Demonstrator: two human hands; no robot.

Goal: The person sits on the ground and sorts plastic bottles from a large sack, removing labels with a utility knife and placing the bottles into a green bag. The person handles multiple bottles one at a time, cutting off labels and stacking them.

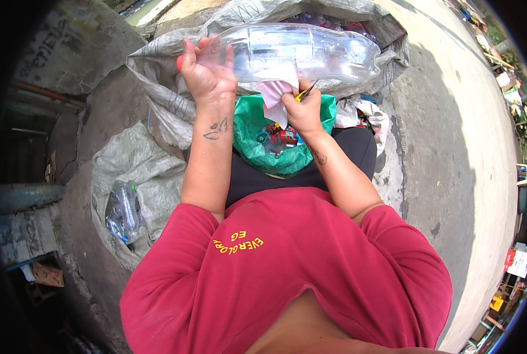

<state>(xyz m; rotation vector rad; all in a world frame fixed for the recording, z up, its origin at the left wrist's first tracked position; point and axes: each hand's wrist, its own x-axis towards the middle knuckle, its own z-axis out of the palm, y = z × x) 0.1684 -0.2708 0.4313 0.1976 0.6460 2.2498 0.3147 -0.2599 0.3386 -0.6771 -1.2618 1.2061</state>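
Note:
A large clear plastic bottle (325, 48) lies sideways in front of me, its red cap (179, 63) at the left end. My left hand (210, 71) supports the bottle's neck end, palm up, with the fingers behind it. Pinched in my right hand (305, 106) is a pale pink label (276, 99) that reaches up to the bottle's side. The same hand also grips a small cutting tool (307, 91) with a yellow handle and a dark pointed blade. Below the hands, a green woven sack (263, 155) between my legs holds bottle caps and crumpled label scraps (285, 136).
Behind the bottle stands a big grey woven sack (166, 57) with plastic bottles inside. Another woven sack (126, 150) on the left contains clear bottles (126, 208). A white bag (378, 117) sits right of the green sack. Concrete pavement (436, 177) stretches along the right.

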